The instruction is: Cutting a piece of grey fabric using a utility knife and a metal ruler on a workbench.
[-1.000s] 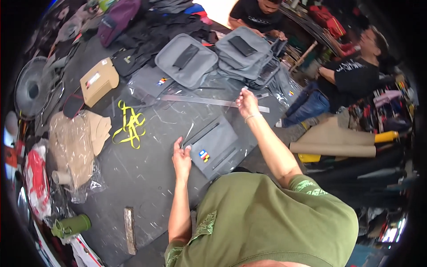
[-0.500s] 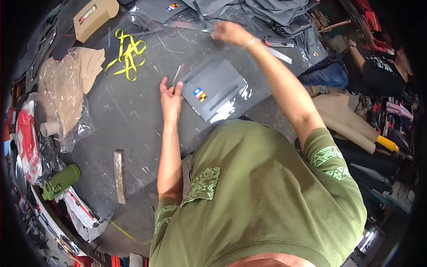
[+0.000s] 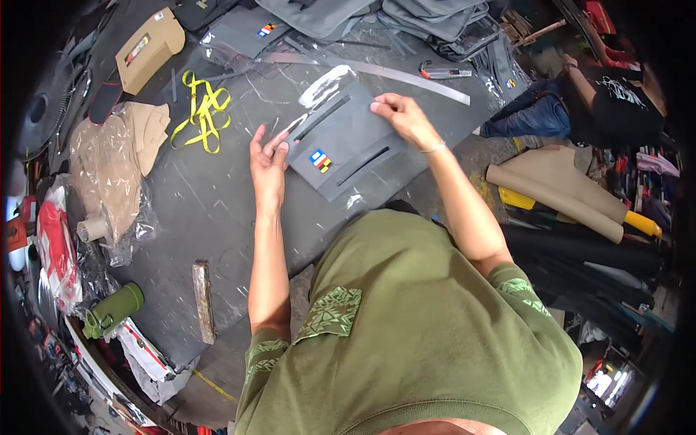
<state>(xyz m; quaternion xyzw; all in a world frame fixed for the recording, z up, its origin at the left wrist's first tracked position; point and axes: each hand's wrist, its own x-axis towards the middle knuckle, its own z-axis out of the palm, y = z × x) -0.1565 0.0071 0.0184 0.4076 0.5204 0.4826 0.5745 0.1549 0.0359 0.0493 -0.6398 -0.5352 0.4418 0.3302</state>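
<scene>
A flat grey sheet panel (image 3: 353,129) with two long dark slots and a small multicoloured flag patch (image 3: 320,161) lies tilted between my hands over the dark table. At its left corner my left hand (image 3: 269,174) holds the edge, thumb on the near side and fingers partly behind it. My right hand (image 3: 408,122) pinches the panel's right edge between thumb and bent fingers. Beyond the panel's far edge, a white glare patch shines on the table. A long translucent strip (image 3: 406,78) curves across the table past my right hand.
A yellow strap (image 3: 205,116) lies tangled at the left, near a cardboard box (image 3: 150,49) and plastic-wrapped brown pieces (image 3: 109,174). A box cutter (image 3: 444,72) rests by stacked grey pieces (image 3: 435,25). Nearer are a wooden bar (image 3: 204,301) and green bottle (image 3: 114,310). Another person (image 3: 612,109) is at right.
My right hand has come back from the far strips and taken the panel's right edge. The panel has tilted, its glare is mostly gone, and the translucent strip lies farther right.
</scene>
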